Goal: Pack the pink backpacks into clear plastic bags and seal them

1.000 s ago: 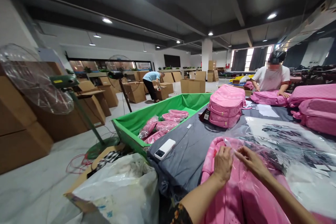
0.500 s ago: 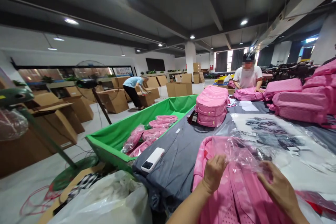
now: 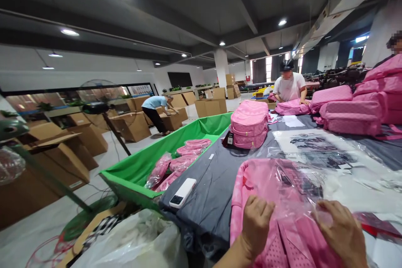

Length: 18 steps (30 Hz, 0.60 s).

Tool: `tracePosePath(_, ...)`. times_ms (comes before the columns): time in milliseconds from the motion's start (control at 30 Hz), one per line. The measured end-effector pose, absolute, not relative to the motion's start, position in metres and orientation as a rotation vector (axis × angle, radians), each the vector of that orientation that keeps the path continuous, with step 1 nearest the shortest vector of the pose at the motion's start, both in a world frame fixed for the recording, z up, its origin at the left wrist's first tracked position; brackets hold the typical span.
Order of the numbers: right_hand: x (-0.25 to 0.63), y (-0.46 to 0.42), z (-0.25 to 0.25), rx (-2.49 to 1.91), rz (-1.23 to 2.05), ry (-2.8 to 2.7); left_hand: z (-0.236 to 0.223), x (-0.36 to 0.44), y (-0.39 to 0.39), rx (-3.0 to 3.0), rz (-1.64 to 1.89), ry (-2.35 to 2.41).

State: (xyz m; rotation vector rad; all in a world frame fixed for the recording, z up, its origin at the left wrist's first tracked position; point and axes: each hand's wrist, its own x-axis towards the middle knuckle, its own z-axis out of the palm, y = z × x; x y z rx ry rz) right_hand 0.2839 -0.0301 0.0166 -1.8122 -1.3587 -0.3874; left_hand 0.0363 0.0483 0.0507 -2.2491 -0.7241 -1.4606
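A pink backpack [image 3: 243, 201] lies on the grey-covered table right in front of me, its straps facing up. Over its upper part stretches a clear plastic bag [image 3: 292, 176]. My left hand [image 3: 258, 222] is closed on the bag's edge at the left side of the backpack. On the right, my right hand [image 3: 341, 226] pinches the same edge, fingers bent. The film spans between both hands, above the straps. Past the bag stands another pink backpack [image 3: 249, 124], upright, with a dark tag at its side.
A green bin [image 3: 125, 170] with bagged pink items stands left of the table. A white phone [image 3: 182, 192] lies near the table edge. Printed plastic bags [image 3: 314, 144] and pink backpacks [image 3: 350, 117] are at right. A co-worker [image 3: 289, 86] handles a backpack across the table.
Both hands have come down toward me, drawing the plastic bag's edge further over the backpack. The view has shifted slightly right, and another person shows at the right edge.
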Motion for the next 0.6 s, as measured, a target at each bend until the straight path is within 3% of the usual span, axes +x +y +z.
tracePosePath(167, 0.310, -0.049, 0.007, -1.828, -0.323, -1.403, 0.051, 0.029, 0.047, -2.250, -1.468, -0.695)
tracePosePath(300, 0.260, -0.058, 0.025, -1.627, -0.756, -1.699, 0.047, 0.043, 0.036, -2.443, -1.483, -0.799)
tracePosePath(433, 0.215, -0.050, 0.045, -1.463, -0.857, -1.784, 0.048, 0.061, 0.016, -2.476, -1.467, -0.642)
tracePosePath(600, 0.273, -0.048, 0.033, -1.764, -0.829, -1.554, 0.035, 0.027, 0.030, -2.359, -1.540, -0.664)
